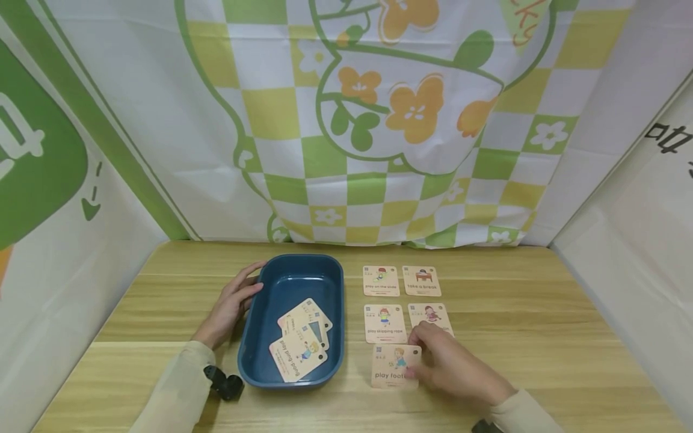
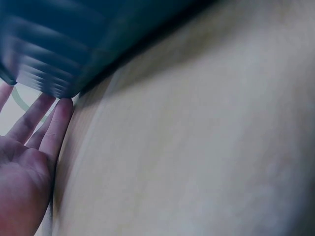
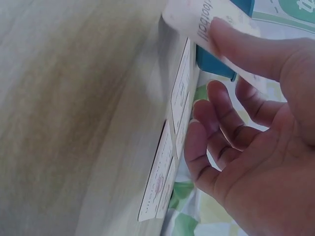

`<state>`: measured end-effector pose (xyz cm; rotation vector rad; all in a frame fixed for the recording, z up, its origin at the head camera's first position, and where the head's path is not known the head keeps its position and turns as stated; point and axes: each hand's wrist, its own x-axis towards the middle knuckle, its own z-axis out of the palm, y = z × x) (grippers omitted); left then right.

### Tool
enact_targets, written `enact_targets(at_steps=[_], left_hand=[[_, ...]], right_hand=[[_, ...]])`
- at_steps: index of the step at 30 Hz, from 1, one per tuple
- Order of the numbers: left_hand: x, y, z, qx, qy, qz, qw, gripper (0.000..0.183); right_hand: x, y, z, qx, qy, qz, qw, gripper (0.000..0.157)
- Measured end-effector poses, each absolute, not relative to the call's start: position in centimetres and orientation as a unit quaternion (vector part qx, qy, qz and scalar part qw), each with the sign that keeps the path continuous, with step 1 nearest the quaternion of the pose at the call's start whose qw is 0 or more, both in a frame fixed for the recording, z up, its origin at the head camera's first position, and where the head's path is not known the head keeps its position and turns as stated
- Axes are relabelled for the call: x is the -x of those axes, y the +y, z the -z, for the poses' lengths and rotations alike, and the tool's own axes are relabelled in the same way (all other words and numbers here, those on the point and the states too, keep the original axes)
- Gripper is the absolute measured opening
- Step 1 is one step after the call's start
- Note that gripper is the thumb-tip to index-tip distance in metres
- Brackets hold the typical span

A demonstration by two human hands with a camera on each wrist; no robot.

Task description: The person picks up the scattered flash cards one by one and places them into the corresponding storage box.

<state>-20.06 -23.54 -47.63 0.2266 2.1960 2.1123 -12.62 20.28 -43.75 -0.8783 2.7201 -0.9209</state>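
A picture card reading "play football" (image 1: 391, 365) is pinched between thumb and index finger of my right hand (image 1: 449, 364), at the near end of two columns of cards. The right wrist view shows this card (image 3: 197, 22) raised off the table, with the other fingers loosely bent. My left hand (image 1: 231, 307) touches the left side of a dark blue tray (image 1: 338, 282), its fingers (image 2: 58, 123) fairly straight against the wall. Inside the tray several cards lie overlapped, a "play ping-pong" card (image 1: 295, 361) on top.
Face up on the wooden table (image 1: 514, 313) lie a "play on the slide" card (image 1: 381, 281), a "take a break" card (image 1: 421, 281), a "play skipping rope" card (image 1: 385, 325) and a partly covered card (image 1: 431, 317). A checkered cloth (image 1: 368, 192) hangs behind.
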Motion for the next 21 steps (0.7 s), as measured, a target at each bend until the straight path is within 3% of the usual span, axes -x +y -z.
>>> enact_targets(at_steps=[4,12,21], left_hand=[[20.0,-23.5,47.6,-0.074,0.719,-0.690,0.043,0.054],[20.1,-23.5,47.6,-0.074,0.721,-0.688,0.044,0.054],[20.1,-23.6,47.6,-0.075,0.722,-0.687,0.046,0.054]], right_hand=[[12.6,20.3,43.5,0.298,0.903,0.301,0.068,0.015],[12.7,20.3,43.2,0.286,0.895,0.334,0.080,0.004],[13.0,19.9,42.7,0.294,0.880,0.364,0.079,0.005]])
